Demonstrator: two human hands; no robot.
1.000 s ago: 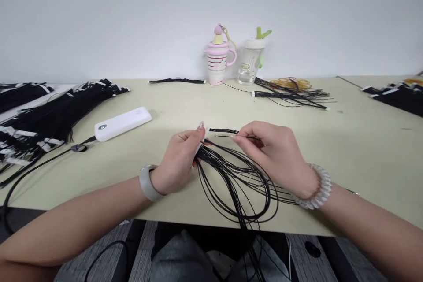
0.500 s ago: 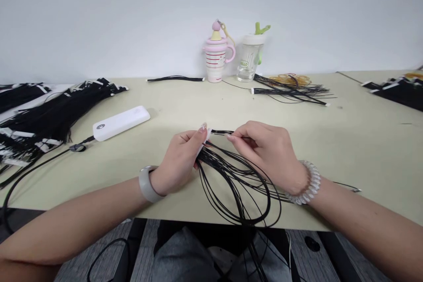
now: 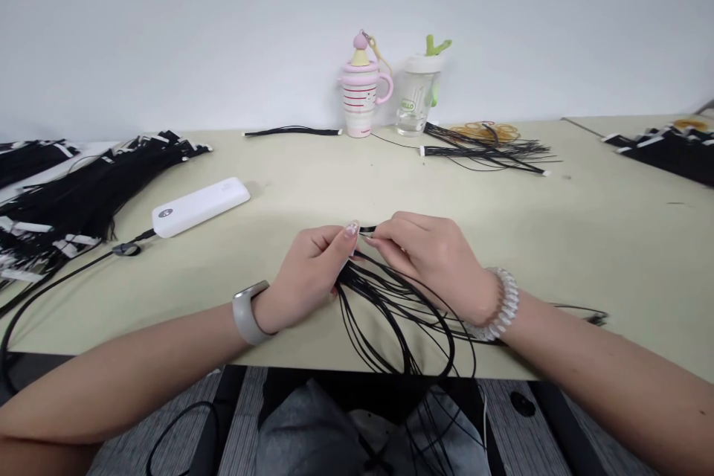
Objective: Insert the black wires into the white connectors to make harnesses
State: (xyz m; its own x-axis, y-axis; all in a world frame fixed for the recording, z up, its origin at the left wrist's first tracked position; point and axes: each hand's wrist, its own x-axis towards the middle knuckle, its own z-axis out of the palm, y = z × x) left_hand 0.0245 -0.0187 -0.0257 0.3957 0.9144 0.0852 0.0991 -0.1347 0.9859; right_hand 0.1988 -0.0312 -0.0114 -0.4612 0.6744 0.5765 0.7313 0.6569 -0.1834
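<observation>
My left hand (image 3: 317,268) is closed around a white connector, mostly hidden by the thumb and fingers. From it a bunch of thin black wires (image 3: 384,297) fans out, looping over the table edge and hanging down toward the lap. My right hand (image 3: 429,256) is pinched on a few black wires (image 3: 367,229) right beside the left thumb, at the connector's far end. The wire tips between its fingers are too small to make out. Other wires pass beneath the right palm and wrist.
A white power bank (image 3: 201,207) with a black cable lies left, near piled black wire harnesses (image 3: 111,178). At the wall stand a pink-lidded cup (image 3: 360,93) and a clear bottle (image 3: 417,97). Behind are loose harnesses (image 3: 485,152) and yellow rubber bands (image 3: 491,132); another harness pile (image 3: 669,152) lies far right.
My right hand has moved left, closer to the left thumb, shortening the visible stretch of wire between the hands. My left hand keeps its hold on the connector. The view has shifted slightly.
</observation>
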